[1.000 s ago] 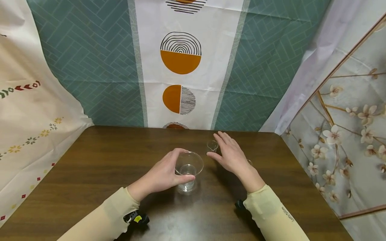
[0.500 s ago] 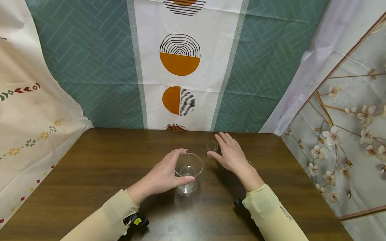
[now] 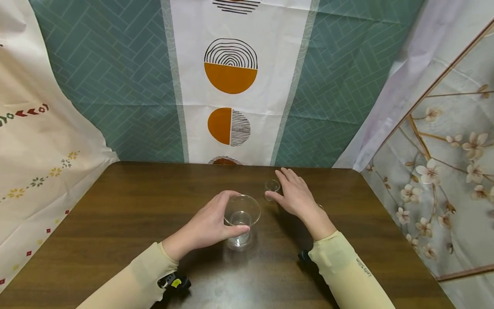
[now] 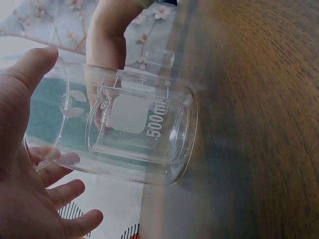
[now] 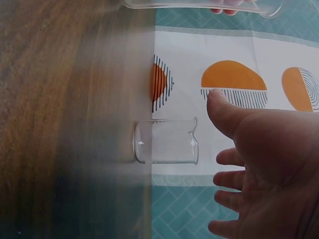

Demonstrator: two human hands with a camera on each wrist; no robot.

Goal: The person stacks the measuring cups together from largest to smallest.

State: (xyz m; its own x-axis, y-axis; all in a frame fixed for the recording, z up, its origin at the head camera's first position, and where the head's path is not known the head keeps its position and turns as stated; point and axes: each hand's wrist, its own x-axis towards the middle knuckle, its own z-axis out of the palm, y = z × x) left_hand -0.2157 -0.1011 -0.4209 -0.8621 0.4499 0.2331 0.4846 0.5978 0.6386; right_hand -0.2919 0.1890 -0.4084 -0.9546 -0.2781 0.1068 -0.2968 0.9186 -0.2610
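Observation:
My left hand (image 3: 210,221) grips a large clear glass beaker (image 3: 254,211) near its rim, thumb on the near side and fingers round the far side. In the left wrist view this beaker (image 4: 157,119) bears a white 500ml mark, and a smaller beaker (image 4: 129,152) stands inside it. Farther back on the right, my right hand (image 3: 297,197) is held with fingers spread and nothing in it. Just left of its thumb stands a small clear beaker (image 3: 272,186), seen whole with its spout in the right wrist view (image 5: 169,142).
Everything stands on a dark brown wooden table (image 3: 135,206). Another piece of clear glassware (image 3: 320,207) shows behind my right wrist, mostly hidden. A patterned green and white cloth (image 3: 143,86) hangs along the back edge, with a floral cloth (image 3: 436,206) at the right.

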